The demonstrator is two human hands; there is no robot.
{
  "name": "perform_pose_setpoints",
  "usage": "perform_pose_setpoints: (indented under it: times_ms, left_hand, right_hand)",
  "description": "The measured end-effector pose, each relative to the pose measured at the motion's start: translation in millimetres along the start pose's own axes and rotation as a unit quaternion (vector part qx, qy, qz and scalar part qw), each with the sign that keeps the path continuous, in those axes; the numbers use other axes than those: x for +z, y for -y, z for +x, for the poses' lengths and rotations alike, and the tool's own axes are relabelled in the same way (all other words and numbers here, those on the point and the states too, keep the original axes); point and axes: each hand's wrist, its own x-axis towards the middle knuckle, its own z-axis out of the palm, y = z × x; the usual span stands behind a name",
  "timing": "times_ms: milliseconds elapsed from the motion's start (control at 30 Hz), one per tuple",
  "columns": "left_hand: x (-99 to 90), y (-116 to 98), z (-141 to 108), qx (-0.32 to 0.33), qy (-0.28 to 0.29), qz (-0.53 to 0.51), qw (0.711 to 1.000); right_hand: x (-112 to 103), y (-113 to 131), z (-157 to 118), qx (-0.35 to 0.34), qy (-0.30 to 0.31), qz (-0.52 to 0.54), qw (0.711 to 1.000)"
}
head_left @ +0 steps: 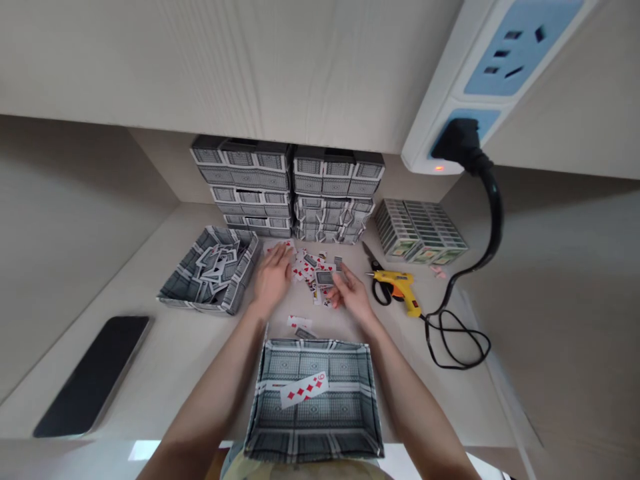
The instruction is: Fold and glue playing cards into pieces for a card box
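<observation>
At the far left, one black, glossy, rounded phone point(93, 377) lies flat on the pale, smooth worktop point(170, 363). Beside it, one open grey tray of folded, patterned cards point(177, 287) bears many loose, cut card pieces point(215, 263). Behind stand two stacks of ridged grey card boxes point(250, 180), side by side. The left hand point(274, 277) lies palm down, its fingers over a white card strip; whether they grip it, I cannot tell. In the middle, one box-shaped grey card tray point(330, 413), nearest the body, holds one white strip with red diamonds point(304, 390); two pieces lie just beyond it. Between the hands is a jumbled card pile point(313, 267), too many to count. The right hand point(350, 293) pinches a grey-backed card piece point(325, 277) at its edge. Rightward are one pair of black-handled scissors point(383, 292), one yellow plastic glue gun point(403, 287), three rows of packed card blocks point(420, 230) and one white power strip with blue sockets point(463, 100), its single black plug point(457, 141) inserted.
</observation>
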Motion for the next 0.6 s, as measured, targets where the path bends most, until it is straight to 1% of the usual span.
perform_pose_setpoints:
  times_ms: [67,133,333,400,500,533,600]
  left_hand:
    - [1.1,5,0,-0.012,0.009,0.051,0.999]
    - [1.6,7,0,-0.019,0.022,0.082,0.996]
    - [-4.0,3,2,-0.010,0.040,0.114,0.993]
    - [-5.5,2,2,-0.020,0.022,0.113,0.993]
    - [-6.7,-1,-1,-0.036,-0.051,0.081,0.995]
    - [-6.9,-4,-2,-0.025,-0.073,0.058,0.995]
    - [-6.7,-11,-4,0.030,-0.092,0.000,0.995]
  right_hand:
    - [-1,2,-2,-0.005,-0.007,0.004,1.000]
    - [-2,3,-4,-0.008,-0.006,0.009,1.000]
    - [-2,2,-6,-0.016,0.001,0.033,0.999]
    - [-1,1,-7,-0.019,0.005,0.033,0.999]
    - [-1,3,-8,-0.019,0.010,0.040,0.999]
    - [0,3,-8,-0.020,0.013,0.050,0.998]
    - [2,5,-9,-0.020,0.027,0.087,0.996]
